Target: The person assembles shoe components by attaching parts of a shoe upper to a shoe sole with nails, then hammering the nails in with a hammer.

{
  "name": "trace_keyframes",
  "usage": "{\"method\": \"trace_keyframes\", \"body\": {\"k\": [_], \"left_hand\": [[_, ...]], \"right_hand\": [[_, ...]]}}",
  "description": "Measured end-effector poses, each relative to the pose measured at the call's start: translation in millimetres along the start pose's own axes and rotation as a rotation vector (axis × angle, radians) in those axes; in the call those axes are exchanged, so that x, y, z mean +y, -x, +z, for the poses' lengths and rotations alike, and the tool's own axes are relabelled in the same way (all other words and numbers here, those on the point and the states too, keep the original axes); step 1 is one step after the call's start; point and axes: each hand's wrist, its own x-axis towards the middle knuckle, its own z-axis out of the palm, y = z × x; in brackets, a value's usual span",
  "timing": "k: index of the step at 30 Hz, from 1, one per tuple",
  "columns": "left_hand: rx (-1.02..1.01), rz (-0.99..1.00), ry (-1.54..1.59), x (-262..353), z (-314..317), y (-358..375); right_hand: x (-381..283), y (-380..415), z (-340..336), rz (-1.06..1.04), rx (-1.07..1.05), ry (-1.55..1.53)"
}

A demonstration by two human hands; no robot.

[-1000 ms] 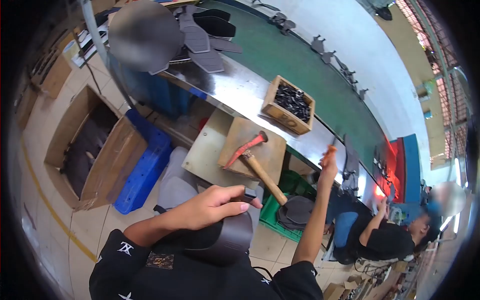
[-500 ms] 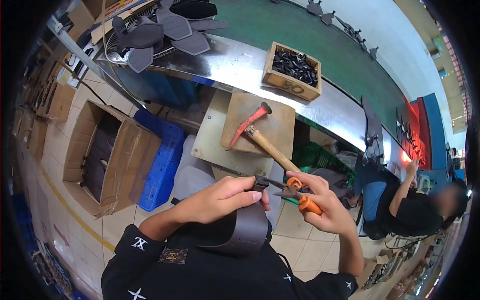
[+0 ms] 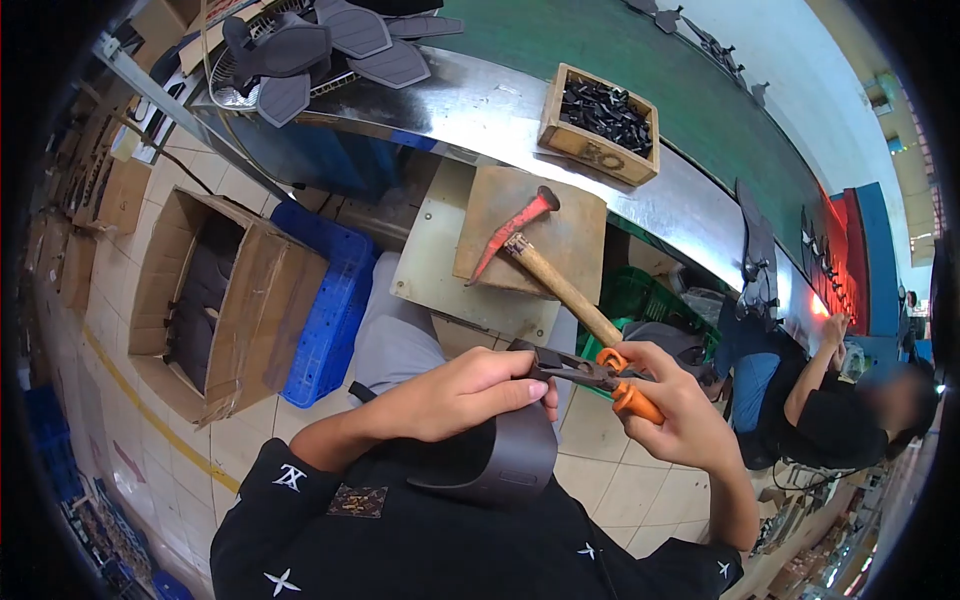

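Observation:
My left hand (image 3: 475, 395) is closed around the narrow upper end of a dark grey, curved strap-like piece (image 3: 515, 455). The wide part of that piece hangs in front of my black shirt. In my right hand (image 3: 685, 410) are pliers with orange handles (image 3: 638, 402), the fingers wrapped round the grips. The pliers' jaws reach the black end of the strap beside my left fingertips; whether they clamp it is not clear. Beyond my hands, a hammer (image 3: 565, 290) with a red head and wooden handle lies on a brown block (image 3: 485, 215).
A wooden box (image 3: 600, 155) of small black parts stands on the metal bench edge (image 3: 480, 105). Grey sole-shaped pieces (image 3: 290, 50) are piled at upper left. A cardboard box (image 3: 265, 310) and a blue crate (image 3: 325, 330) sit left. A co-worker (image 3: 840, 415) is at right.
The pliers' jaws, spread apart before, have come nearer together and now meet the strap's end. My right hand has closed further on the handles. The view has shifted slightly.

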Motion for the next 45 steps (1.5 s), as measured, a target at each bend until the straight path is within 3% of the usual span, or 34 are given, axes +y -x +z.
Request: {"method": "trace_keyframes", "body": {"k": [4,15,27,29,31,34,36,40,43,45], "left_hand": [[-0.002,-0.010,0.025,1,-3,2],[-0.001,-0.030,0.015,-12,-5,4],[0.095,-0.261,-0.211,0,-6,9],[0.115,-0.202,-0.269,1,-4,11],[0.105,-0.178,-0.243,11,-3,10],[0.009,-0.156,0.044,25,-8,11],[0.036,-0.134,0.095,25,-7,12],[0.065,-0.141,0.141,30,-4,17],[0.073,-0.156,0.171,37,0,22],[0.090,-0.146,0.171,39,1,27]], "right_hand": [[-7,-1,2,0.047,0.019,-0.076],[-11,-4,4,-0.066,0.079,0.139],[-30,-8,10,0.068,0.010,0.273],[-28,-7,0,0.035,0.020,0.253],[-15,-10,-11,-0.060,0.016,0.159],[15,-20,-49,-0.185,0.063,-0.026],[42,-34,-53,-0.030,0.350,-0.120],[165,-81,-75,0.086,0.701,0.401],[252,-107,-91,0.054,0.737,0.357],[273,-119,-92,0.056,0.750,0.369]]}}
